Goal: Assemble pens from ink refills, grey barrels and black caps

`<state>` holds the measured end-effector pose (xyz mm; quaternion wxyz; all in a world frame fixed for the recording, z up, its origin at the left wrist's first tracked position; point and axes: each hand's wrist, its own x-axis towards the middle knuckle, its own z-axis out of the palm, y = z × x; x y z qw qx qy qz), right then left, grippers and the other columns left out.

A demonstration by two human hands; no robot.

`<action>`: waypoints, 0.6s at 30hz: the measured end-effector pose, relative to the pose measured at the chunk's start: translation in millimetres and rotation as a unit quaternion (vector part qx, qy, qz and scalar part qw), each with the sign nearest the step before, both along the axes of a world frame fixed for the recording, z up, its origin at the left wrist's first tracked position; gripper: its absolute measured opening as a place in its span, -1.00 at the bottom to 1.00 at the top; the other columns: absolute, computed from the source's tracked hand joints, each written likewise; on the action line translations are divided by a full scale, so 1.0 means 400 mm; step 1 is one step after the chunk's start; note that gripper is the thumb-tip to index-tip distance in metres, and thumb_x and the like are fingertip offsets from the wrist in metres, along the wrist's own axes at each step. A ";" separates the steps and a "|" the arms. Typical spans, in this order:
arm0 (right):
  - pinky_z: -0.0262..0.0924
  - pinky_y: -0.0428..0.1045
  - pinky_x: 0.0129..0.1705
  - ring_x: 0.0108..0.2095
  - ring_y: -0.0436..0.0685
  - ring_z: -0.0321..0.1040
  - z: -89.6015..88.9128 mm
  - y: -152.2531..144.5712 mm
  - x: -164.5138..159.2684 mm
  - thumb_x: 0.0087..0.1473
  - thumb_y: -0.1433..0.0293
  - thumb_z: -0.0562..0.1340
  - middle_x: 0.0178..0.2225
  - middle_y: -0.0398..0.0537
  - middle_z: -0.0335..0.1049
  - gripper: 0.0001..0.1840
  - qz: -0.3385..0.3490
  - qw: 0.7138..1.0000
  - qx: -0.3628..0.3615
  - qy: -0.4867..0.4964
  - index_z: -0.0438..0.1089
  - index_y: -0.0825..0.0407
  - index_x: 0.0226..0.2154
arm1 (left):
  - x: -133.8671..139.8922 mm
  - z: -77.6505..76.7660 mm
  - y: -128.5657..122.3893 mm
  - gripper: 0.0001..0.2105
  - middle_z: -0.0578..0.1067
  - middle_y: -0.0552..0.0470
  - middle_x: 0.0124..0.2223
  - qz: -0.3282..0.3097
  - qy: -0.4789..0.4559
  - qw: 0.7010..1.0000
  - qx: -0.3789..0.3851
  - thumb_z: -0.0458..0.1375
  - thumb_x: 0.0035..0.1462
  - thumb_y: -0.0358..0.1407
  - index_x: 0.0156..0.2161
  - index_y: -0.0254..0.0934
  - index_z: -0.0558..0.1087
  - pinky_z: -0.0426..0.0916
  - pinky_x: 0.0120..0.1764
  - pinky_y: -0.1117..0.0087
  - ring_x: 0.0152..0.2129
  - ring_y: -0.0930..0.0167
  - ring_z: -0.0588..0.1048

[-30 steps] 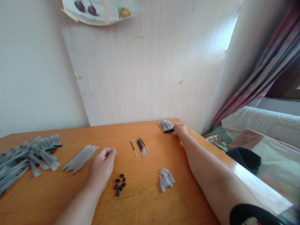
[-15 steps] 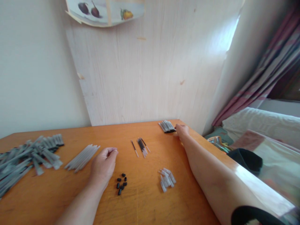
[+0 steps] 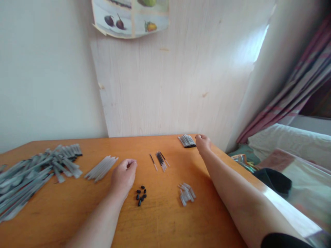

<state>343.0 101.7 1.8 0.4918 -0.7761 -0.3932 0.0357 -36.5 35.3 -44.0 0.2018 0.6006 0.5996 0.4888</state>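
Note:
My left hand (image 3: 124,175) is closed with thumb and fingers pressed together, just above the table; whatever it holds, if anything, is hidden. It is beside a bunch of clear, thin tubes (image 3: 101,168) and behind several small black caps (image 3: 141,195). At the back right, my right hand (image 3: 203,142) is closed next to a row of clear pens with black ends (image 3: 187,141). Something dark and tiny shows at its fingertips, too small to name. Between the hands lie thin black-and-white refills (image 3: 161,161) and, nearer, short clear caps (image 3: 186,194).
A large heap of clear and black pens (image 3: 38,168) covers the left of the wooden table (image 3: 165,220). Behind stands a pale board (image 3: 155,93) with a fruit picture (image 3: 129,22). Right of the table edge are a bed (image 3: 297,162), a black bag (image 3: 274,181) and a curtain (image 3: 284,89).
The camera view has turned slightly, so everything sits a little farther right. My right hand has come up and away slightly from the row of pens. My left hand keeps its closed pose.

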 end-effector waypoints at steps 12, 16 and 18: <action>-0.11 -0.10 -0.65 -0.63 0.00 0.10 0.052 -0.119 -0.163 -0.08 0.26 0.12 -0.63 -0.06 0.29 -0.66 0.079 0.990 0.077 0.083 0.45 0.19 -0.44 | 0.015 0.006 -0.011 -0.76 0.55 -0.08 -0.30 -0.004 0.028 1.000 0.006 0.04 0.11 -0.20 -0.29 -0.29 0.49 0.23 -0.31 0.39 -0.34 0.34 0.47; -0.10 -0.12 -0.64 -0.63 -0.03 0.08 0.070 -0.180 -0.233 -0.11 0.28 0.15 -0.62 -0.08 0.28 -0.71 0.127 0.972 0.127 0.151 0.44 0.16 -0.43 | 0.018 0.006 -0.014 -0.79 0.55 -0.15 -0.25 -0.005 0.028 1.000 -0.013 0.04 0.11 -0.29 -0.25 -0.31 0.49 0.23 -0.28 0.38 -0.32 0.34 0.47; -0.09 -0.12 -0.63 -0.61 -0.03 0.11 0.070 -0.208 -0.264 -0.10 0.26 0.15 -0.57 -0.06 0.31 -0.70 0.148 0.965 0.139 0.164 0.44 0.15 -0.41 | 0.020 0.007 -0.015 -0.80 0.55 -0.17 -0.25 -0.006 0.029 1.000 -0.009 0.04 0.12 -0.32 -0.25 -0.33 0.48 0.23 -0.28 0.38 -0.31 0.34 0.47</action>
